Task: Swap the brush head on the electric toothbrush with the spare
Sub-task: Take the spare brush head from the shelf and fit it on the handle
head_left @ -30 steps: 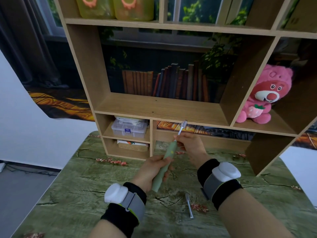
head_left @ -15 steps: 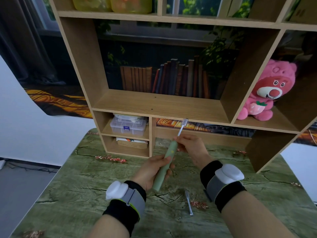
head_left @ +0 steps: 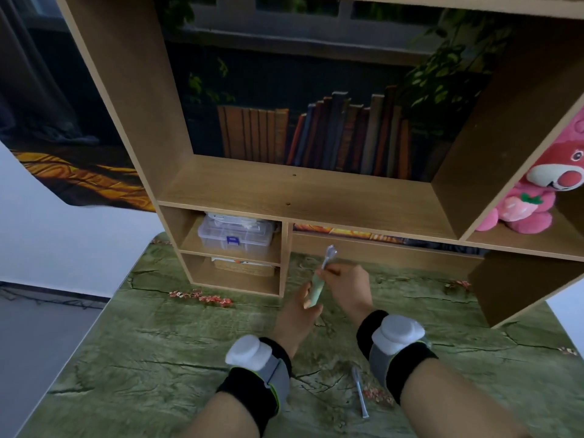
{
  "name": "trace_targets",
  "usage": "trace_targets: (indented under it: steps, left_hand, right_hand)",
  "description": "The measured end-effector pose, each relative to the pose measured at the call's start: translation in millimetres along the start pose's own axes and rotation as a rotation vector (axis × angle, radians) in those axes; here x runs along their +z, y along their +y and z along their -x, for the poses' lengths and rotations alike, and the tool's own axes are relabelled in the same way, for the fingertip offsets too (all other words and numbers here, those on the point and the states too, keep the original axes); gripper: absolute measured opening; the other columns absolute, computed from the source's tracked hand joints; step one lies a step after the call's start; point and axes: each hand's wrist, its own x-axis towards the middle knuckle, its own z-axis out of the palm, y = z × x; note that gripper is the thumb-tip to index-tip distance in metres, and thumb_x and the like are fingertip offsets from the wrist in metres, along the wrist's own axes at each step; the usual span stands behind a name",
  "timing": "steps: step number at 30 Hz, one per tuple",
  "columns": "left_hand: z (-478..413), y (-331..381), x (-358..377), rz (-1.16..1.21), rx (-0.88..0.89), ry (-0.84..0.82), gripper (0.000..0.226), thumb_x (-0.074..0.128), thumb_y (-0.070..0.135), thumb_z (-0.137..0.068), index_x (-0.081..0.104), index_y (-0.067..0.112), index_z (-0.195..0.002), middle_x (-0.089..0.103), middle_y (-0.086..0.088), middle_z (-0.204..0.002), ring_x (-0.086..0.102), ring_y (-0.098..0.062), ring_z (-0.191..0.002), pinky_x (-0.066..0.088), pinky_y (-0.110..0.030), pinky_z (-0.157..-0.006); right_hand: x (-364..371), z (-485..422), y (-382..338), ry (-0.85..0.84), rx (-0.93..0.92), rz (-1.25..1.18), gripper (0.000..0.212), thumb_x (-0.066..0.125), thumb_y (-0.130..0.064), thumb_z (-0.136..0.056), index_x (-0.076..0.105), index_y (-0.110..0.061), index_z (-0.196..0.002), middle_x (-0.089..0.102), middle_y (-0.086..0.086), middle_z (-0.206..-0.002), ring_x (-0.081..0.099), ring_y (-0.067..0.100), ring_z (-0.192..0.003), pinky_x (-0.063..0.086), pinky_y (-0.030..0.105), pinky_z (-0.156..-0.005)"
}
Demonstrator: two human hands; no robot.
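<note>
From the head camera I see my left hand [head_left: 298,311] closed around the pale green toothbrush handle [head_left: 317,290], holding it upright and tilted slightly away over the green table [head_left: 158,343]. I read that grip as an anchor: the body has to stay put while the top is worked. My right hand [head_left: 346,284] has its fingertips pinched on the neck of the brush head [head_left: 329,255], just above the handle, with the bristle end poking up past the knuckles. The picture is blurred there, so I cannot tell whether the head is seated or already loosening. Pinching low on the neck looks sensible, since a pull or twist there acts straight along the shaft.

The spare head [head_left: 360,392] lies flat on the table at the near side, just left of my right wrist and within easy reach for the next step. Beyond the hands stands the wooden shelf unit [head_left: 316,191], with a clear plastic box [head_left: 235,232] in its lower left cubby and a pink plush toy [head_left: 543,191] on the far right.
</note>
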Motion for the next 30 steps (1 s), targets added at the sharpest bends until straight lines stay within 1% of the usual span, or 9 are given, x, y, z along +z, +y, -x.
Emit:
trace_targets:
  steps: [2,6,10,12,14,15,18,26,30]
  left_hand:
    - [-4,4,-4,0.013,0.005,-0.013,0.066,0.052,0.014,-0.092,0.019,0.015,-0.149,0.024,-0.008,-0.157,0.027,-0.024,-0.142,0.033,-0.048,-0.112]
    - [-22,0,-17,0.061,-0.039,-0.015,0.069,0.050,0.012,-0.093,0.011,0.015,-0.150,0.017,-0.006,-0.159,0.020,-0.022,-0.145,0.029,-0.044,-0.114]
    - [-29,-2,-24,0.076,-0.052,-0.028,0.070,0.050,0.011,-0.092,0.011,0.020,-0.150,0.016,-0.004,-0.160,0.019,-0.021,-0.145,0.027,-0.046,-0.116]
    - [-33,-3,-29,0.082,-0.067,-0.044,0.070,0.049,0.010,-0.092,0.012,0.020,-0.150,0.015,-0.003,-0.160,0.018,-0.021,-0.146,0.026,-0.047,-0.116]
    - [-36,-4,-32,0.105,-0.082,-0.050,0.068,0.049,0.010,-0.092,0.013,0.018,-0.149,0.015,-0.005,-0.160,0.017,-0.022,-0.146,0.026,-0.047,-0.116]
    - [-37,-4,-32,0.112,-0.089,-0.044,0.068,0.049,0.009,-0.092,0.013,0.017,-0.149,0.016,-0.006,-0.159,0.018,-0.022,-0.145,0.027,-0.047,-0.116]
    - [-39,-5,-33,0.103,-0.098,-0.006,0.068,0.049,0.008,-0.091,0.014,0.016,-0.149,0.020,-0.006,-0.158,0.026,-0.021,-0.143,0.031,-0.044,-0.114]
    - [-40,-6,-32,0.147,-0.101,-0.031,0.064,0.048,0.006,-0.091,0.018,0.011,-0.147,0.023,-0.010,-0.157,0.023,-0.022,-0.144,0.028,-0.042,-0.114]
    - [-40,-4,-33,0.183,-0.103,-0.036,0.065,0.048,0.005,-0.092,0.015,0.011,-0.148,0.019,-0.009,-0.158,0.019,-0.022,-0.145,0.025,-0.043,-0.116]
  right_hand:
    - [7,-4,-3,-0.003,-0.026,0.039,0.032,0.068,-0.021,-0.084,0.061,0.000,-0.062,0.045,0.002,-0.050,0.030,0.007,-0.045,0.029,0.019,-0.045]
    - [29,-25,0,-0.034,-0.037,0.103,0.040,0.066,-0.019,-0.085,0.049,-0.015,-0.049,0.040,-0.006,-0.046,0.032,0.006,-0.043,0.026,0.019,-0.044]
    - [40,-35,4,-0.040,-0.057,0.123,0.030,0.066,-0.017,-0.085,0.059,-0.009,-0.057,0.047,-0.008,-0.049,0.038,0.004,-0.047,0.031,0.015,-0.046]
    - [44,-38,4,-0.048,-0.053,0.134,0.026,0.065,-0.017,-0.085,0.064,-0.004,-0.062,0.051,-0.003,-0.053,0.041,0.008,-0.050,0.029,0.016,-0.047]
    - [48,-40,3,-0.050,-0.063,0.143,0.022,0.065,-0.016,-0.084,0.068,-0.001,-0.069,0.057,0.004,-0.059,0.044,0.012,-0.054,0.032,0.024,-0.051]
    - [50,-42,2,-0.051,-0.068,0.140,0.021,0.065,-0.016,-0.084,0.069,0.000,-0.071,0.060,0.008,-0.062,0.045,0.014,-0.055,0.033,0.029,-0.054]
    - [54,-45,2,-0.057,-0.076,0.139,0.022,0.064,-0.016,-0.085,0.068,0.002,-0.073,0.063,0.017,-0.065,0.045,0.016,-0.055,0.032,0.031,-0.056]
    - [57,-47,7,-0.056,-0.056,0.141,0.022,0.065,-0.017,-0.084,0.067,0.003,-0.073,0.065,0.019,-0.067,0.047,0.016,-0.057,0.033,0.031,-0.056]
    - [58,-49,7,-0.071,-0.046,0.161,0.021,0.064,-0.017,-0.084,0.069,0.003,-0.077,0.067,0.019,-0.072,0.059,0.030,-0.066,0.037,0.032,-0.058]
